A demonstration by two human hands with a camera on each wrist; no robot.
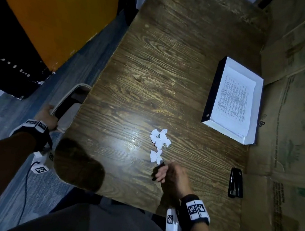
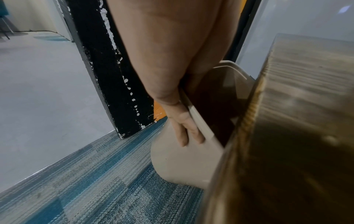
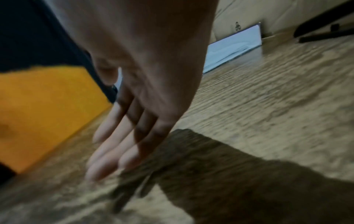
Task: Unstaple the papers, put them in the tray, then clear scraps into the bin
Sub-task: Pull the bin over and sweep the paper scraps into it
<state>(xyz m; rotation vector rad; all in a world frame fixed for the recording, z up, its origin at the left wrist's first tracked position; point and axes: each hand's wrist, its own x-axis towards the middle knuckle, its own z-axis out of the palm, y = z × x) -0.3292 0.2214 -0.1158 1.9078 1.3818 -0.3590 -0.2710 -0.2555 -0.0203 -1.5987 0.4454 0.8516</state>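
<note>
Several white paper scraps lie in a small heap on the wooden table. Just short of the heap, my right hand hovers low over the table, empty, with its fingers straight; the right wrist view is blurred. A beige bin hangs at the table's left edge. My left hand grips its rim, with the fingers lying on the bin's outer wall. A white tray at the right holds printed papers.
A black stapler lies near the table's right edge, below the tray. Cardboard lines the wall to the right. Blue carpet lies under the bin. An orange panel stands at far left.
</note>
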